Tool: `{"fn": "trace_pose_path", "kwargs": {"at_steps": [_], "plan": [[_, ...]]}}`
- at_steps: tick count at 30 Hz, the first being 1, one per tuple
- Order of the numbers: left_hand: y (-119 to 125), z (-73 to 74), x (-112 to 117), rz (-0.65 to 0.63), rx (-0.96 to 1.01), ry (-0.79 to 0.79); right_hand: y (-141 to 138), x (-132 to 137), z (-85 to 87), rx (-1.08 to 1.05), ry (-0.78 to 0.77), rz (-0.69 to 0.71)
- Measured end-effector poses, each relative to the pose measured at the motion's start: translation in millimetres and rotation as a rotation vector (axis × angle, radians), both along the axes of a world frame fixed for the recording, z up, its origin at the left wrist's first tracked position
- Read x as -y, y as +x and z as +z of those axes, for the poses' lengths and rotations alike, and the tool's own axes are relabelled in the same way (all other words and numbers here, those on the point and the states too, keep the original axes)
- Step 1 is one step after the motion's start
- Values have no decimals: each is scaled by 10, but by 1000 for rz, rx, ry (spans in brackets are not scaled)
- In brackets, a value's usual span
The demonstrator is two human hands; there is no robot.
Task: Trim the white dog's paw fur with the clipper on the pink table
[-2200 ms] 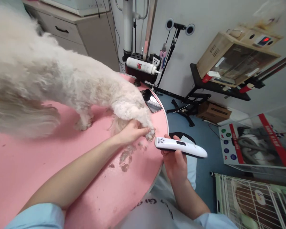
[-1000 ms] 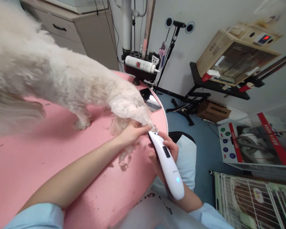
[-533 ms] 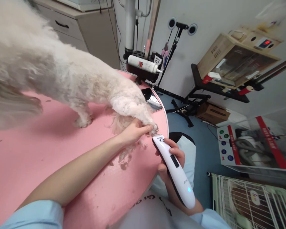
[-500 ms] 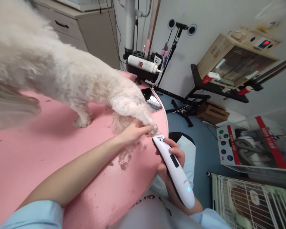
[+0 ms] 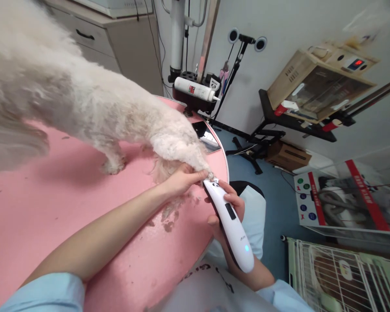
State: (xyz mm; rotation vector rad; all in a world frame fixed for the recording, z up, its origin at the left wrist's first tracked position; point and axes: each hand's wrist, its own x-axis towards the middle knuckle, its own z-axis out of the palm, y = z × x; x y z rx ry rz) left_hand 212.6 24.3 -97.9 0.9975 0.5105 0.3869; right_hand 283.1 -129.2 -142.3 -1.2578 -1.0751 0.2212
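Note:
A fluffy white dog (image 5: 84,104) stands on the round pink table (image 5: 45,208). My left hand (image 5: 180,180) is wrapped round the dog's paw (image 5: 206,173) near the table's right edge and holds it up. My right hand (image 5: 229,208) grips a white electric clipper (image 5: 230,223). The clipper's head touches the tip of the paw, and a small light glows on its rear end. Clumps of cut fur (image 5: 170,214) lie on the table under my left wrist.
A phone (image 5: 206,135) lies at the table's far edge. Behind it a black holder carries a white bottle (image 5: 196,89) on the grooming post. A wooden cabinet (image 5: 315,84) sits on a black stand, a printed box (image 5: 347,195) to the right, a wire cage (image 5: 341,277) below.
The clipper swung from lying sideways to pointing at the paw, drew back slightly half a second ago, and now touches the paw tip again. My left hand kept its hold.

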Motion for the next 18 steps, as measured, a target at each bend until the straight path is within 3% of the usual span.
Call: {"fn": "trace_pose_path", "kwargs": {"at_steps": [3, 8, 13, 18], "plan": [[11, -11, -5, -14, 23, -32, -71, -101, -53, -73, 31, -36], [10, 22, -7, 3, 48, 49, 52, -159, 12, 84, 353, -199], [11, 3, -5, -3, 18, 176, 346, 41, 284, 385, 75, 33], [16, 25, 9, 6, -4, 253, 525, 100, 319, 825, 53, 88]]}}
